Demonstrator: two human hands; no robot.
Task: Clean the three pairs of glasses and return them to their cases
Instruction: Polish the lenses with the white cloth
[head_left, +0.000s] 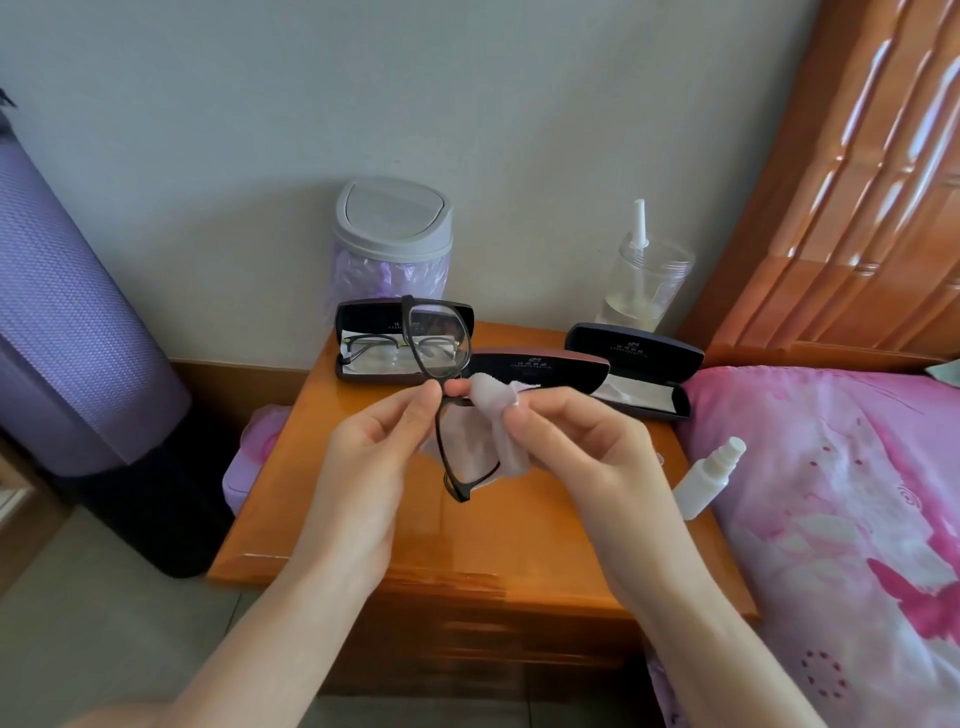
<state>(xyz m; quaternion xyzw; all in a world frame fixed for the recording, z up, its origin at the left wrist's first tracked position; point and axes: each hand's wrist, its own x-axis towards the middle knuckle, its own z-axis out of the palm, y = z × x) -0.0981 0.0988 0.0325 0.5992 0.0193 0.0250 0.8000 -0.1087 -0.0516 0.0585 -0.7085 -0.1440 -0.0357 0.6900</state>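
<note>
Left hand (384, 447): raised above the nightstand, palm turned inward, thumb and forefinger pinching the black-framed glasses (439, 340) at the bridge. The frame stands on end, with one lens above the fingers and the other below. Its temple arms cannot be made out.

Right hand (571, 431): level with the left and facing it, fingers curled round a pale cleaning cloth (501, 436). The cloth is drawn over a fingertip beside the bridge and hangs behind the lower lens. Both forearms are cut off at the bottom edge.

Behind the hands, three open cases lie across the back of the nightstand (467, 551).
- The left case (363, 319) holds a second pair of glasses (387, 349), partly covered by the raised lens.
- The middle case (545, 371) shows only its lid — the hands and cloth hide its tray.
- The right case (634, 353) holds a white liner cloth (639, 395).

A white spray bottle (709, 478) lies at the nightstand's right edge, against the pink bed (831, 493). A lidded bin (392, 234) and a clear jar (644, 280) stand at the wall — the jar's contents are hard to make out.
</note>
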